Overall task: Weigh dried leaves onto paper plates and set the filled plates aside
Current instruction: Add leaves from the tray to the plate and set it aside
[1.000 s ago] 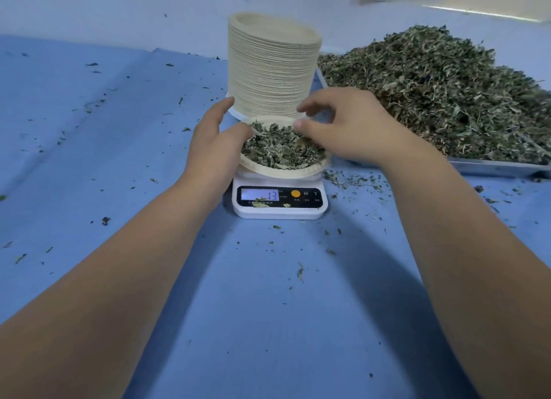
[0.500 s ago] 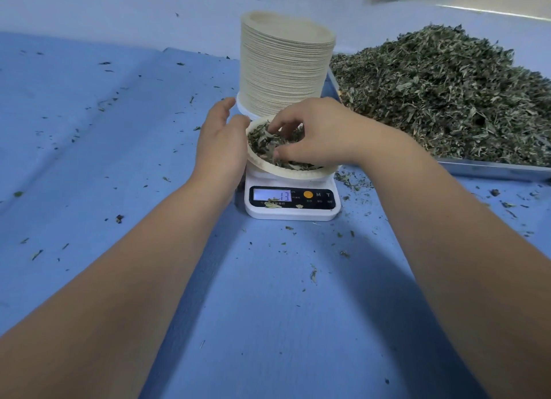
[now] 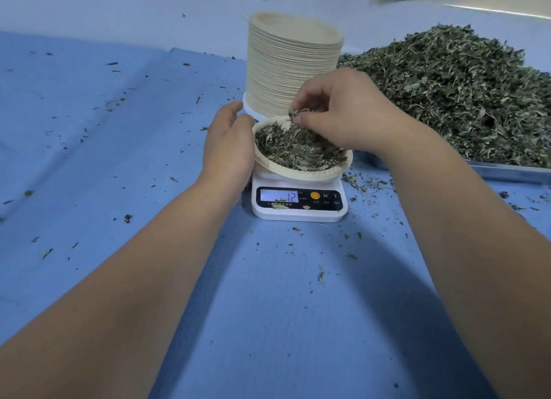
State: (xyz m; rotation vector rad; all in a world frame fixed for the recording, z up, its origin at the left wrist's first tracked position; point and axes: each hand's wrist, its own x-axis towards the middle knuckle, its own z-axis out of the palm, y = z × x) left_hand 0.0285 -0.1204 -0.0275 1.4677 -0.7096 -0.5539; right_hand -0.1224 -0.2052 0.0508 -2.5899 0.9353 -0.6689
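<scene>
A paper plate (image 3: 313,175) heaped with dried leaves (image 3: 293,148) sits on a small white digital scale (image 3: 299,203) whose display reads 12. My left hand (image 3: 228,148) rests open against the plate's left rim. My right hand (image 3: 340,112) hovers just above the plate's far side, with thumb and fingers pinched on a small tuft of dried leaves (image 3: 296,114). A tall stack of empty paper plates (image 3: 290,64) stands right behind the scale.
A big pile of dried leaves (image 3: 453,94) fills a metal tray (image 3: 507,172) at the right. Leaf crumbs are scattered over the blue tablecloth (image 3: 104,148), thickest around the scale. A pale wall runs along the back.
My right hand dipped into the plate, pinched some leaves and lifted them. The scale reading dropped from 13 to 12. My left hand stayed at the plate's rim.
</scene>
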